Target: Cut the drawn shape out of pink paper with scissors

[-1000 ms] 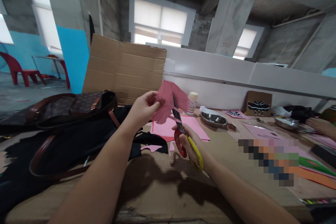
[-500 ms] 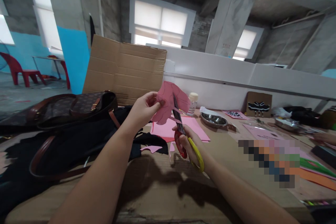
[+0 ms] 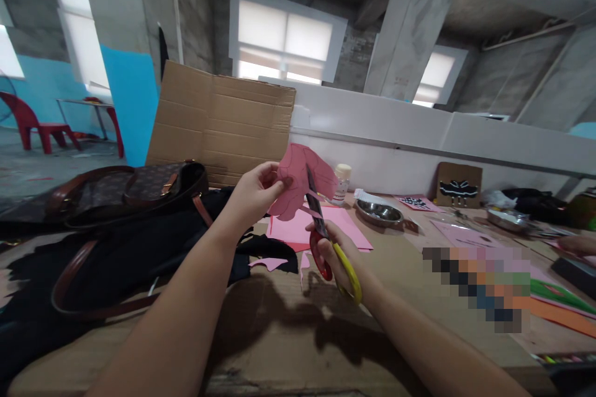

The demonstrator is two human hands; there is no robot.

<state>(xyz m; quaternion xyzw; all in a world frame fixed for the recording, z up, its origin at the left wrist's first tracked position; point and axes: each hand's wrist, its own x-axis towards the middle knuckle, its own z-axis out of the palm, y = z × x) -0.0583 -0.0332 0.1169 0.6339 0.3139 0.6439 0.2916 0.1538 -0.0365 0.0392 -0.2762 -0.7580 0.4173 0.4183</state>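
My left hand pinches a pink paper cut-out and holds it up above the table. My right hand grips a pair of scissors with red and yellow handles. The dark blades point upward and sit in the lower middle of the cut-out. Beneath them lies a flat pink paper sheet, and small pink scraps rest on the cardboard-covered table.
A brown patterned handbag on black cloth fills the left. Upright cardboard stands behind. A small bottle, metal bowls, coloured papers and another person's hand are on the right.
My hands, the cut-out and the scissors have hardly moved. The other person's hand at the far right has drawn back toward the frame's edge.
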